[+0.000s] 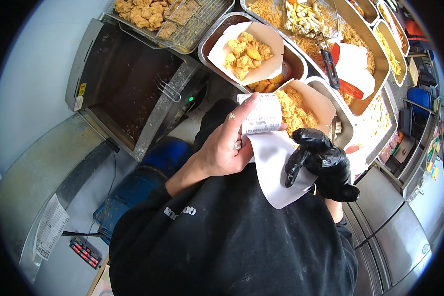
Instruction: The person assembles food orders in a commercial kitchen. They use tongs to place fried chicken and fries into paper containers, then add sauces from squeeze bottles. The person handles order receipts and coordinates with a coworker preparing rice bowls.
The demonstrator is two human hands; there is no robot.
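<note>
My left hand [221, 150], bare and with a ring on one finger, is closed on a long printed paper receipt [274, 167]. Its upper end curls over by the fingertips, and the blank lower end hangs down in front of my black top. Beside that lower end is my right hand [328, 163] in a black glove, its fingers apart; whether it touches the paper is hard to make out. Just beyond the hands, an open carton of fried chicken [297, 111] stands partly hidden by the receipt. Another carton of fried chicken [249, 55] sits farther away on a metal tray.
A fryer [128, 84] with dark contents stands at left, below a wire basket [197, 24] of fried pieces. At upper right, tongs [330, 69] and a red-and-white carton [352, 64] lie over a crumb-filled tray [380, 54]. Blue containers [133, 192] stand at lower left.
</note>
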